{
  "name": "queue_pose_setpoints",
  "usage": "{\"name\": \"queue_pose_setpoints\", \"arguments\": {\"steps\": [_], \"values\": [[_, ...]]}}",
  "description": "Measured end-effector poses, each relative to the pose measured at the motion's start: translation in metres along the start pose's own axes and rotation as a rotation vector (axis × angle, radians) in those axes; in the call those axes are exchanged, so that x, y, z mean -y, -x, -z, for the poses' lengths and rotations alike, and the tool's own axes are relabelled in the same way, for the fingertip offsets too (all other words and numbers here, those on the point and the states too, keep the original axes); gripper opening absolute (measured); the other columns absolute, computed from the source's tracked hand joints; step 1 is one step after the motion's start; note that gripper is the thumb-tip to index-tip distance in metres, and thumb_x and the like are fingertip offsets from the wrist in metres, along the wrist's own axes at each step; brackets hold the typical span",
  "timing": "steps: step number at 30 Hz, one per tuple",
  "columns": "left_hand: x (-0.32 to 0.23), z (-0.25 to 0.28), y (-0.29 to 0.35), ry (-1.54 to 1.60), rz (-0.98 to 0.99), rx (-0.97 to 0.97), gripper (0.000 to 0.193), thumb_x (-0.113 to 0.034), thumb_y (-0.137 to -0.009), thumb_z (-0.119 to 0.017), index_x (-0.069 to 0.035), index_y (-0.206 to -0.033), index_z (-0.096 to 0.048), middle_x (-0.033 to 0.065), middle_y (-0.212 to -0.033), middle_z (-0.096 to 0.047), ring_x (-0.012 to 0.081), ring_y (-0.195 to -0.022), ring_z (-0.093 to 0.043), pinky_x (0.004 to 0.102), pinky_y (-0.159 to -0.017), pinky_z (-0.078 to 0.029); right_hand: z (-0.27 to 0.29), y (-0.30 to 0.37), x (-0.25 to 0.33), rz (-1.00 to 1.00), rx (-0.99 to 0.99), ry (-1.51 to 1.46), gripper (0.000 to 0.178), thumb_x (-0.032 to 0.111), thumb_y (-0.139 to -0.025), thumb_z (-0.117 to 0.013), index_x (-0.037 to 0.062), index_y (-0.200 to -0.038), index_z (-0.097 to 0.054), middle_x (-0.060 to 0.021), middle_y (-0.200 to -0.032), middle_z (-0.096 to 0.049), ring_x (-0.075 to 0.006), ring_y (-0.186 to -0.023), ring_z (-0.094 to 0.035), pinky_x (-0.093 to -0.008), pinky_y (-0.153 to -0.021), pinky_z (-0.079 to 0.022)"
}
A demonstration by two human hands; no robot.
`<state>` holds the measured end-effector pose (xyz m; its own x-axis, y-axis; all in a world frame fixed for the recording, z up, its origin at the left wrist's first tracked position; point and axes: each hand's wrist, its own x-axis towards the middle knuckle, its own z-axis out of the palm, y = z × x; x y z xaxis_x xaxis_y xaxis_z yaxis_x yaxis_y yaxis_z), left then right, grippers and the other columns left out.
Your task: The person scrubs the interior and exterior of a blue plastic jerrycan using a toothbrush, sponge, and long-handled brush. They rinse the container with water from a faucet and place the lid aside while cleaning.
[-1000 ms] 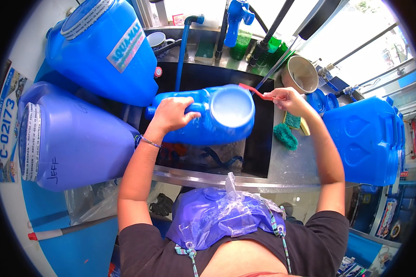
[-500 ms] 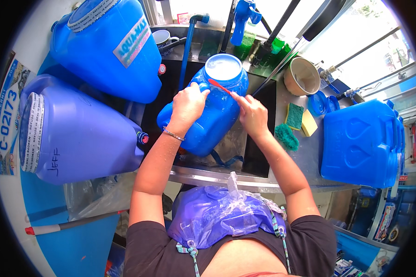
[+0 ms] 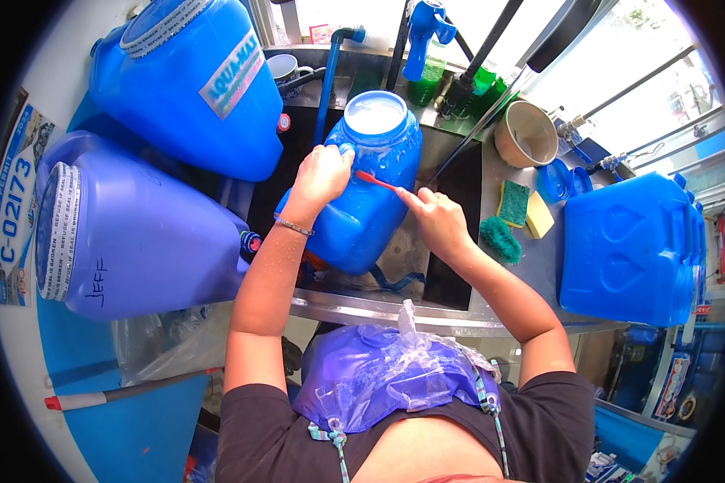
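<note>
Head view: grips a wet blue jug [image 3: 370,209] by its handle with the left hand [image 3: 321,181], with fingers clenched around that grip. Keeps the jug slanted within the dark sink [image 3: 451,270], with its round, pale-centred top toward the window; cannot tell about contact with the sink bottom. Grasps a slim red tool [image 3: 376,180] in the right hand [image 3: 439,219], with fingers closed on its near end and its far end at the jug's side, near the left hand. Has 2 sponges [image 3: 513,201] and a green scrubber [image 3: 499,240] on the steel counter [image 3: 540,262], right of the sink, near a blue jerrycan [image 3: 624,249]. Has a violet container [image 3: 153,233] at the left.
</note>
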<state>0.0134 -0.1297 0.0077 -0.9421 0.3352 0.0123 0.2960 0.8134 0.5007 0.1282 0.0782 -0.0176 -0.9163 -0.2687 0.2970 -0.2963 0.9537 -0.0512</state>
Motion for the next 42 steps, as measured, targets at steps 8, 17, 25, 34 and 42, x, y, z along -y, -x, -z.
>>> {"name": "queue_pose_setpoints", "arguments": {"steps": [8, 17, 25, 34, 42], "values": [[0.0, -0.008, 0.001, 0.049, 0.01, -0.041, 0.045, -0.036, -0.1, -0.048, 0.007, -0.1, -0.061, 0.0281, -0.103, -0.062, 0.0433, -0.101, -0.061, 0.0502, -0.089, -0.047, 0.027, -0.005, -0.002, -0.03, 0.031, -0.061, 0.045, 0.003, -0.078, -0.062, 0.0187, -0.119, -0.066, -0.0068, -0.081, -0.059, -0.027, -0.073, -0.065, -0.038, -0.064, -0.055], [-0.01, -0.014, 0.01, 0.045, -0.098, -0.106, 0.04, -0.032, -0.098, -0.052, 0.007, -0.096, -0.059, 0.0308, -0.097, -0.063, 0.0444, -0.094, -0.063, 0.0506, -0.085, -0.051, 0.015, -0.035, -0.027, -0.028, -0.21, 0.045, 0.049, 0.001, -0.077, -0.062, 0.0254, -0.119, -0.067, -0.004, -0.077, -0.057, -0.0247, -0.072, -0.062, -0.0368, -0.065, -0.053], [0.013, -0.014, 0.009, 0.115, -0.025, -0.164, 0.042, -0.034, -0.1, -0.049, 0.007, -0.094, -0.057, 0.0294, -0.096, -0.063, 0.0459, -0.093, -0.061, 0.0525, -0.083, -0.047, -0.013, -0.027, -0.054, -0.094, -0.402, -0.12, 0.043, 0.001, -0.077, -0.064, 0.0231, -0.113, -0.07, -0.0029, -0.079, -0.061, -0.0248, -0.071, -0.062, -0.0369, -0.064, -0.051], [0.011, -0.007, 0.027, 0.122, -0.168, -0.143, 0.037, -0.033, -0.096, -0.055, 0.003, -0.089, -0.057, 0.0258, -0.088, -0.063, 0.0445, -0.084, -0.062, 0.0517, -0.076, -0.05, 0.024, -0.046, -0.057, -0.195, -0.351, -0.331, 0.028, 0.002, -0.088, -0.061, 0.0144, -0.111, -0.072, -0.0121, -0.102, -0.072, -0.0302, -0.093, -0.069, -0.0375, -0.079, -0.054], [-0.002, -0.009, 0.022, 0.093, -0.219, -0.109, 0.036, -0.034, -0.095, -0.056, 0.001, -0.091, -0.058, 0.0243, -0.09, -0.064, 0.0435, -0.086, -0.063, 0.0522, -0.077, -0.05, 0.092, -0.089, -0.055, -0.079, 0.031, 0.15, 0.022, 0.015, -0.09, -0.059, 0.0182, -0.108, -0.071, -0.0109, -0.091, -0.07, -0.03, -0.082, -0.07, -0.0427, -0.073, -0.055]]}}
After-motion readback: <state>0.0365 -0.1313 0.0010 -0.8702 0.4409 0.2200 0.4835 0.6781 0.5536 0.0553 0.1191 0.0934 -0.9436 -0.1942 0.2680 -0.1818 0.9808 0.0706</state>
